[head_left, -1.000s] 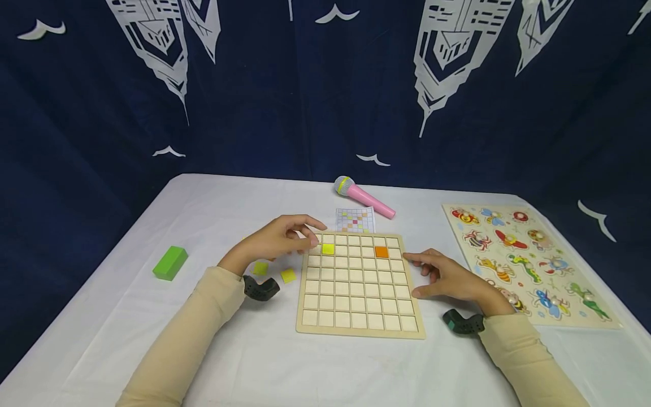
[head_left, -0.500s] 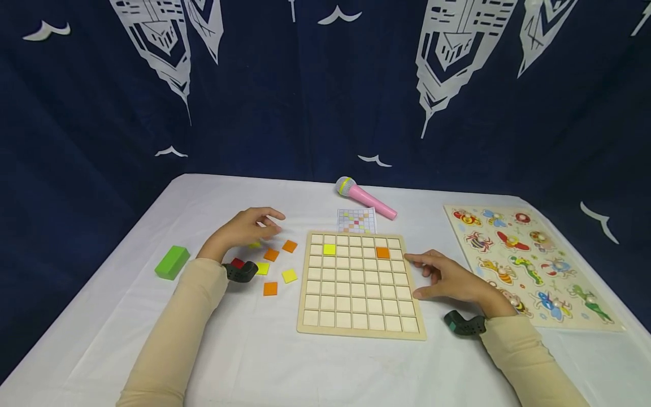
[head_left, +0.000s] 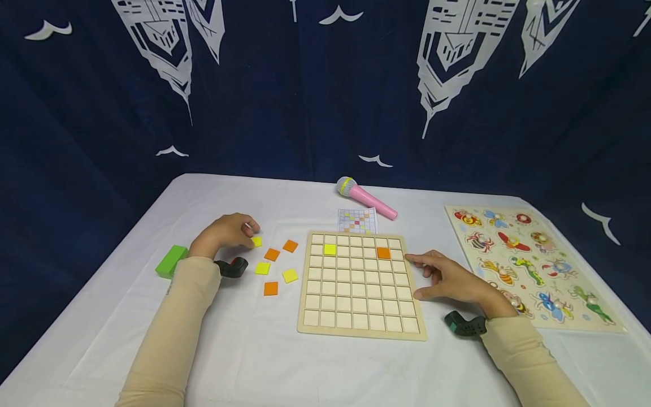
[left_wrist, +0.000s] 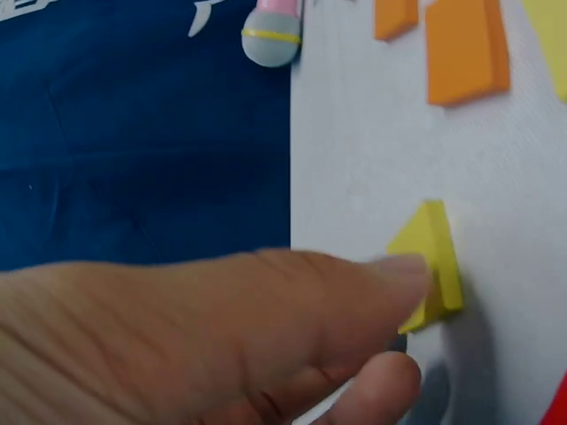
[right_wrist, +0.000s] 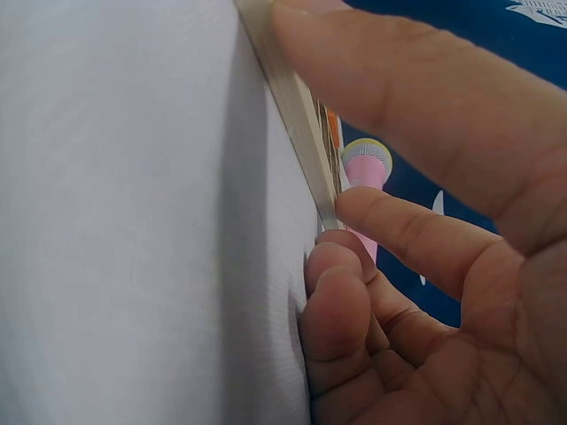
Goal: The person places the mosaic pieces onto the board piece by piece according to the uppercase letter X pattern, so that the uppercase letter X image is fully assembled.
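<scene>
My left hand (head_left: 226, 233) is at the left of the board and pinches a small yellow square tile (left_wrist: 436, 266). In the left wrist view the thumb lies across that tile, which stands tilted with a shadow beside it. Loose orange (head_left: 271, 289) and yellow tiles (head_left: 290, 276) lie nearby. A wooden grid board (head_left: 356, 337) sits in the middle of the table, with one yellow tile (head_left: 330, 249) and one orange tile (head_left: 383, 252) in its cells. My right hand (head_left: 447, 276) touches the board's right edge with thumb and index fingertip; its other fingers are bent.
Behind the board lies a small printed pattern card (head_left: 357, 220), and beyond it a pink toy microphone (head_left: 368, 199). An insect puzzle board (head_left: 529, 265) is on the right. A green block (head_left: 170, 262) lies beside the left wrist. Dark blue curtain (head_left: 305, 113) hangs behind the table.
My left hand has moved left, away from the board's upper left corner, to a yellow tile, uncovering several loose tiles. The right hand stays at the board's edge.
</scene>
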`<state>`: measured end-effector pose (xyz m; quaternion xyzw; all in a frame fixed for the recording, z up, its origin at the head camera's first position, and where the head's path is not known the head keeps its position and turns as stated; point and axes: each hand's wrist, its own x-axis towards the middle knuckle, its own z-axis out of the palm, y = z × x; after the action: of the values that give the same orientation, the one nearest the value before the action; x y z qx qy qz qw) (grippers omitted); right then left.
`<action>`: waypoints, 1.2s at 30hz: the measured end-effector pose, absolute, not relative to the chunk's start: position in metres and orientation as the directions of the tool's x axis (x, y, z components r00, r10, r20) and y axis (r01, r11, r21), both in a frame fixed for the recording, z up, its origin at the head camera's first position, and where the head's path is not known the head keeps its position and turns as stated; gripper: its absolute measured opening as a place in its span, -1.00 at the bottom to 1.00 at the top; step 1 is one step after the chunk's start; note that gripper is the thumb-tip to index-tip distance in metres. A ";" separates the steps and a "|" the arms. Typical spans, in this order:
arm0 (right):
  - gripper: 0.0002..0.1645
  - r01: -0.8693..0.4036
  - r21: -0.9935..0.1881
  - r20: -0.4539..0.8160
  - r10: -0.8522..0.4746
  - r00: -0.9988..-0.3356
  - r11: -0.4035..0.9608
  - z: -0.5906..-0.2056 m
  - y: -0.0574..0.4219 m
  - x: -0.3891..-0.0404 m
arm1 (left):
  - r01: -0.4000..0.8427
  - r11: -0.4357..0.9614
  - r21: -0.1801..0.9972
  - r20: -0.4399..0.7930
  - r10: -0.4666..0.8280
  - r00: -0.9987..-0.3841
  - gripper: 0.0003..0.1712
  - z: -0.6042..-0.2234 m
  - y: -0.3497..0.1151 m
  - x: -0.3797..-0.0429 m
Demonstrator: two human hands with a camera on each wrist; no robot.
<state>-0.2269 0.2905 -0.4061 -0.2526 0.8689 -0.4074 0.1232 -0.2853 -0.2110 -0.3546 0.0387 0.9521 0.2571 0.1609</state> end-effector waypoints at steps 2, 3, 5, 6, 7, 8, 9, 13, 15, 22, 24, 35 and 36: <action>0.01 -0.339 -0.771 -0.008 -0.540 -0.842 0.540 -0.406 0.291 -0.227 | -0.033 0.873 0.487 -0.301 0.132 -0.945 -0.51 -0.356 -0.211 -0.286; 0.01 -0.338 -0.771 -0.009 -0.540 -0.842 0.540 -0.407 0.291 -0.227 | -0.045 0.874 0.484 -0.305 0.120 -0.945 -0.51 -0.357 -0.211 -0.285; 0.01 -0.335 -0.774 -0.010 -0.540 -0.842 0.537 -0.407 0.291 -0.227 | -0.064 0.870 0.488 -0.313 0.106 -0.944 -0.52 -0.358 -0.212 -0.285; 0.01 -0.334 -0.776 -0.010 -0.540 -0.842 0.535 -0.406 0.291 -0.227 | -0.070 0.868 0.492 -0.316 0.103 -0.943 -0.53 -0.358 -0.212 -0.285; 0.02 -0.332 -0.778 -0.011 -0.540 -0.842 0.534 -0.406 0.290 -0.227 | -0.075 0.866 0.495 -0.319 0.101 -0.942 -0.53 -0.358 -0.212 -0.285; 0.02 -0.329 -0.780 -0.013 -0.539 -0.842 0.533 -0.406 0.290 -0.227 | -0.078 0.863 0.499 -0.321 0.101 -0.942 -0.54 -0.358 -0.212 -0.285; 0.01 -0.328 -0.779 -0.014 -0.538 -0.843 0.534 -0.406 0.290 -0.227 | -0.079 0.862 0.501 -0.322 0.101 -0.941 -0.55 -0.359 -0.213 -0.285; 0.01 -0.327 -0.779 -0.014 -0.537 -0.844 0.535 -0.406 0.290 -0.227 | -0.073 0.859 0.507 -0.323 0.111 -0.940 -0.57 -0.361 -0.214 -0.287; 0.01 -0.327 -0.779 -0.013 -0.536 -0.844 0.535 -0.406 0.290 -0.227 | -0.075 0.856 0.512 -0.325 0.112 -0.939 -0.57 -0.361 -0.215 -0.287; 0.00 -0.327 -0.779 -0.015 -0.537 -0.843 0.534 -0.407 0.290 -0.227 | -0.060 0.853 0.518 -0.317 0.126 -0.940 -0.57 -0.364 -0.213 -0.289; 0.00 -0.327 -0.780 -0.015 -0.538 -0.843 0.534 -0.406 0.290 -0.227 | -0.041 0.848 0.528 -0.295 0.138 -0.945 -0.57 -0.364 -0.213 -0.289; 0.00 -0.326 -0.774 -0.017 -0.532 -0.847 0.544 -0.405 0.289 -0.226 | 0.091 0.765 0.637 -0.119 0.214 -0.970 -0.59 -0.367 -0.211 -0.293; 0.00 -0.326 -0.773 -0.017 -0.532 -0.847 0.544 -0.405 0.289 -0.226 | 0.102 0.755 0.647 -0.108 0.223 -0.969 -0.60 -0.368 -0.210 -0.294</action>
<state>-0.2262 0.2887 -0.4050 -0.2467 0.8695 -0.4091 0.1256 -0.2940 -0.2102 -0.3680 0.0870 0.9326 0.3387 0.0896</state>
